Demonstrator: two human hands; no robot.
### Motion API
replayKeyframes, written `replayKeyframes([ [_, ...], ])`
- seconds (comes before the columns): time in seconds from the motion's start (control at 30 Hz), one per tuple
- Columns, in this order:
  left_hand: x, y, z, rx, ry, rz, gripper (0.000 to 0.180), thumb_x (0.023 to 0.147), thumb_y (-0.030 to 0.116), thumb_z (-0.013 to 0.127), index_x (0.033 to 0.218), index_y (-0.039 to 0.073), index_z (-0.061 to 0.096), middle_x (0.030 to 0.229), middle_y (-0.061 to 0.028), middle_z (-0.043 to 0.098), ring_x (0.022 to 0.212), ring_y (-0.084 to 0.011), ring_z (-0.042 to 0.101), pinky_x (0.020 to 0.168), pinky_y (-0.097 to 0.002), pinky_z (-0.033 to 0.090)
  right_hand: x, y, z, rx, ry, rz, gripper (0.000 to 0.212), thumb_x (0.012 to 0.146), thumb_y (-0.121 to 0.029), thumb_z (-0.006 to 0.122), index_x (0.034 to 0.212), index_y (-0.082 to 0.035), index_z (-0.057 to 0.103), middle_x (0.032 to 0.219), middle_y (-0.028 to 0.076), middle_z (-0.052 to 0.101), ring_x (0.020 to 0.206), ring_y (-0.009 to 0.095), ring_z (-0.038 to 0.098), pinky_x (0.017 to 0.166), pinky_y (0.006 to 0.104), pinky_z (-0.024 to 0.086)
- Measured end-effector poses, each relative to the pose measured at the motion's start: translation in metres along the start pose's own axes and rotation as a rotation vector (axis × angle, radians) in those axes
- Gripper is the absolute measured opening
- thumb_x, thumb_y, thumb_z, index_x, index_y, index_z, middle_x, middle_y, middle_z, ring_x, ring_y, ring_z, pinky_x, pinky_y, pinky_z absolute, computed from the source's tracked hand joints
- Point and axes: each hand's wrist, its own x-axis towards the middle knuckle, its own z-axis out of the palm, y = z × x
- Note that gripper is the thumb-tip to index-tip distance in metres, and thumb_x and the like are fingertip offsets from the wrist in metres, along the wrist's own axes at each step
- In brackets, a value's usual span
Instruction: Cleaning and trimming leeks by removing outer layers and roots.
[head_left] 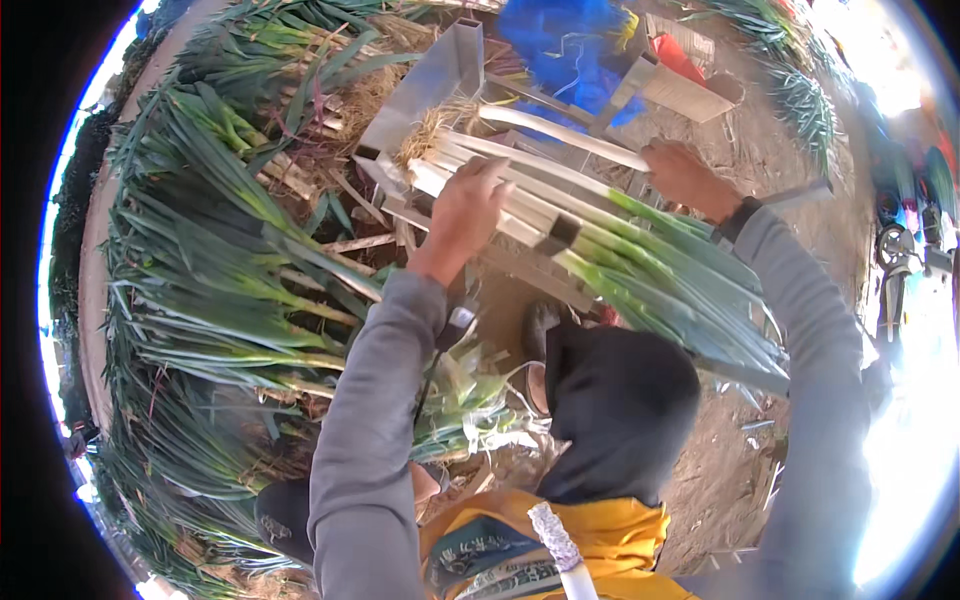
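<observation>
A bundle of long leeks [645, 235] lies slanting in a metal frame [420, 95], white stalks and roots toward the far left, green leaves toward the right. My left hand [468, 208] is closed over the white stalks near the root end, its fingers curled down and slightly blurred. One separate leek [560, 132] lies along the far side of the bundle, and my right hand [690, 180] is closed round it where the white part ends. Its thin roots [425, 135] mingle with the others at the frame's end plate.
Heaped leeks [230, 270] cover the ground on the left. A person in a black hood [625, 410] and yellow top is close below my arms, beside a dark cap [285, 520]. Blue plastic [565, 60] and cardboard [690, 95] lie beyond the frame. A cigarette [560, 550] juts in at the bottom.
</observation>
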Motion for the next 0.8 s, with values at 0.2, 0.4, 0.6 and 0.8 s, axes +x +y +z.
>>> replayKeyframes([
  [0.2,0.045,-0.042,0.070,0.238,-0.070,-0.009,0.033,0.095,0.025,0.063,0.123,0.007,0.065,0.121,-0.0110,0.062,0.118,-0.0322,0.057,0.100,-0.0444,0.047,0.038,-0.006,0.050,0.656,-0.155,-0.069,0.038,0.091,-0.022,0.065,0.119,0.003,0.062,0.112,0.020,0.064,0.108,0.038,0.060,0.096,0.0469,0.047],
  [0.4,0.041,-0.048,0.072,0.363,-0.040,-0.027,0.028,0.095,0.026,0.064,0.118,0.009,0.067,0.114,-0.0071,0.061,0.115,-0.0282,0.057,0.096,-0.0449,0.047,0.037,-0.004,0.061,0.642,-0.089,-0.066,0.040,0.098,-0.029,0.059,0.124,0.001,0.063,0.118,0.023,0.065,0.112,0.039,0.060,0.098,0.0456,0.046],
  [0.6,0.035,-0.040,0.066,0.383,-0.046,-0.085,0.032,0.092,0.024,0.068,0.118,0.008,0.058,0.110,-0.0106,0.059,0.105,-0.0296,0.060,0.089,-0.0461,0.048,0.025,-0.034,0.049,0.858,-0.389,0.009,0.045,0.102,-0.035,0.053,0.128,0.001,0.060,0.121,0.026,0.063,0.114,0.040,0.061,0.099,0.0478,0.046],
  [0.8,0.036,-0.034,0.069,0.393,-0.022,-0.074,0.053,0.093,0.025,0.067,0.143,0.017,0.050,0.109,-0.0109,0.055,0.104,-0.0309,0.057,0.087,-0.0460,0.048,0.027,-0.028,0.045,0.900,-0.478,0.092,0.045,0.100,-0.031,0.056,0.130,0.002,0.059,0.122,0.025,0.064,0.114,0.039,0.061,0.099,0.0455,0.047],
])
